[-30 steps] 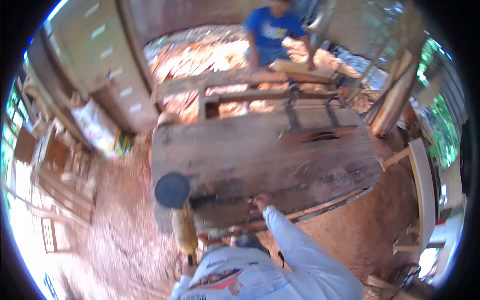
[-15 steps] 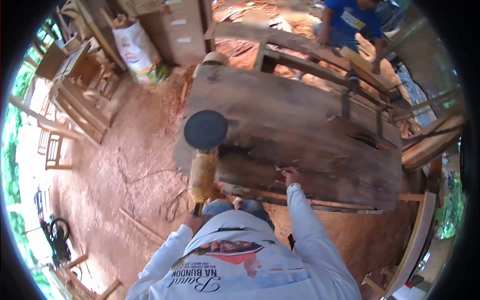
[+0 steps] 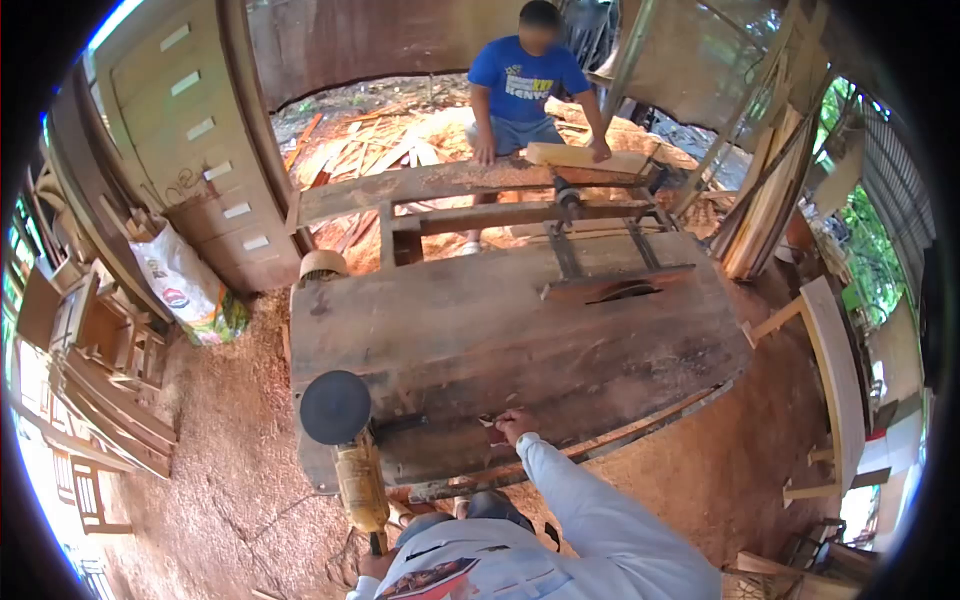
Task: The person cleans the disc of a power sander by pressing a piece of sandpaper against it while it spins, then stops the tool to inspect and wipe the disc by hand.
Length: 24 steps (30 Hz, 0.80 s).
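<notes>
A yellow angle grinder (image 3: 360,487) with a round black disc (image 3: 335,407) reaches over the near left edge of the worn wooden table (image 3: 430,340). My left hand (image 3: 374,566), low in the view and partly hidden, is closed around its dark rear end. Over the near part of the tabletop, my right hand (image 3: 517,426) pinches a small pale piece (image 3: 487,420) too small to identify. A reddish-brown scrap (image 3: 496,437) shows just below those fingers. Between grinder and right hand lies a dark slim object (image 3: 402,423) on the table.
Across the table a person in a blue shirt (image 3: 528,80) rests one hand on a wooden beam and the other on a timber piece (image 3: 585,158). A slot with a saw blade (image 3: 625,292) is set in the tabletop. A white sack (image 3: 180,280) stands left; a wooden frame (image 3: 835,380) stands right.
My view has tilted up, bringing the person opposite fully into sight. Both hands and the grinder appear lower and further left in view. The reddish-brown scrap now shows by my right hand.
</notes>
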Tool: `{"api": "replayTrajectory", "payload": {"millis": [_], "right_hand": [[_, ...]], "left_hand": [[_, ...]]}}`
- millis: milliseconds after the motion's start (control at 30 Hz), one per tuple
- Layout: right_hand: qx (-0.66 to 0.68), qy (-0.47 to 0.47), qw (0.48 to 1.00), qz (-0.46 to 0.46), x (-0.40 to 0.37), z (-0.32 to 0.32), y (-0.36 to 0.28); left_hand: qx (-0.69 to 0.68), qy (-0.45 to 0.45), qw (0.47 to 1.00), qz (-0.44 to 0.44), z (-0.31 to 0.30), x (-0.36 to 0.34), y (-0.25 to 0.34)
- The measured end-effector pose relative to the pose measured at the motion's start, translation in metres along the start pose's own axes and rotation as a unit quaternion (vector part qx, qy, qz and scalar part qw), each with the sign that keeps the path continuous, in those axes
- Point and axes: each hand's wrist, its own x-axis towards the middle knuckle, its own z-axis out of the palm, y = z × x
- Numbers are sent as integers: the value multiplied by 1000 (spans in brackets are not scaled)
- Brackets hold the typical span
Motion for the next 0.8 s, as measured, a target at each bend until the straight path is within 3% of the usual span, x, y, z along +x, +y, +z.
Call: {"api": "replayTrajectory", "payload": {"millis": [33, 67, 433, 800], "right_hand": [[-6, -13, 1000, -10, -4, 11, -6], [57, -44, 996, 48, -6, 10, -10], [21, -25, 999, 28, -16, 5, -21], [12, -40, 998, 47, -19, 0, -30]], "left_hand": [[-8, 0, 1000, -5, 2, 0, -8], [-12, 0, 1000, -7, 4, 2, -14], [-41, -11, 999, 2, 24, 26, -47], [-44, -14, 999, -7, 14, 27, -20]]}}
